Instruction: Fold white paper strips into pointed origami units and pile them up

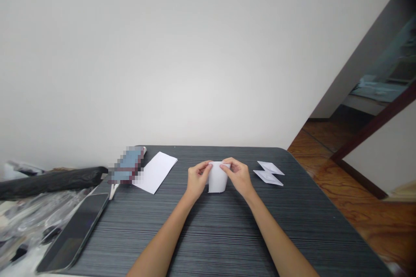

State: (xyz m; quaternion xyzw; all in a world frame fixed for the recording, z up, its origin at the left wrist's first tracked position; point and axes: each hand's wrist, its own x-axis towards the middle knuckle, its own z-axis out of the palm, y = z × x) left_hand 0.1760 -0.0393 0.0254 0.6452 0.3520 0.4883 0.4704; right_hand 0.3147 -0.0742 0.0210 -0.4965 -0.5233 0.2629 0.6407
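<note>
A small piece of white paper (217,178) is held up between both hands, above the middle of the dark table. My left hand (197,177) pinches its upper left corner between thumb and fingers. At the upper right corner, my right hand (239,175) pinches it the same way. The paper's top edge looks folded over and its lower edge hangs free. To the right of my right hand lie two folded white paper pieces, a farther one (271,167) and a nearer one (268,177). Left of my left hand lies white paper (156,172), apparently a small stack.
A pixelated blue and dark red object (129,164) stands at the table's back left. A dark phone-like slab (75,231) lies along the left edge. Beyond it are a black roll (52,181) and clear plastic wrapping (29,220). A white wall (208,60) rises behind the table (221,233).
</note>
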